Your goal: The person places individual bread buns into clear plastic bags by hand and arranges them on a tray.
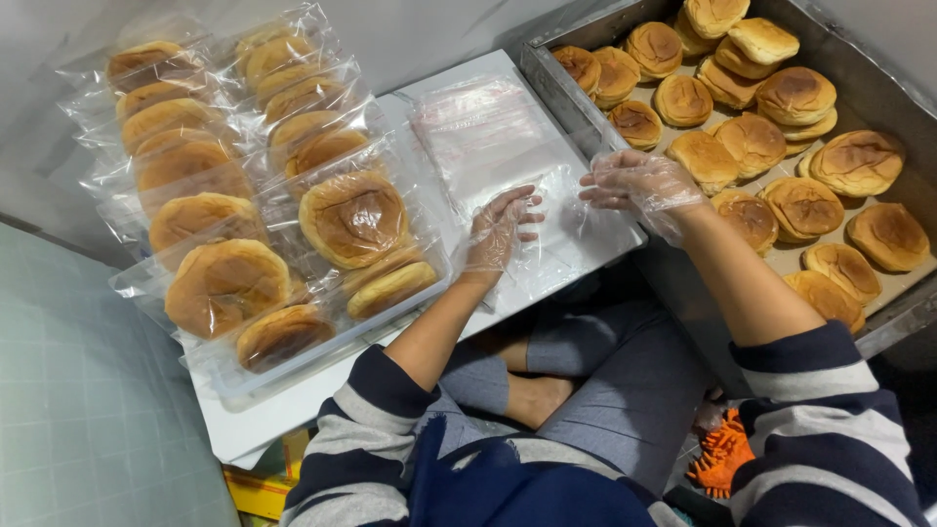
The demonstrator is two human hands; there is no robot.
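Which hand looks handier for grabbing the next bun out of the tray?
Probably the right hand: it hovers at the edge of the metal tray beside the loose buns. The left hand rests on the clear bags, farther away.

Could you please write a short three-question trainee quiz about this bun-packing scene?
1. True or false: both hands wear clear plastic gloves.
2. Where do the unwrapped buns lie? A) metal tray B) floor C) white board
3. What flat thing does the left hand press on?

Key:
1. True; the right hand is gloved too.
2. A, the metal tray holds the unwrapped buns; the bagged buns lie elsewhere.
3. The stack of clear bags.
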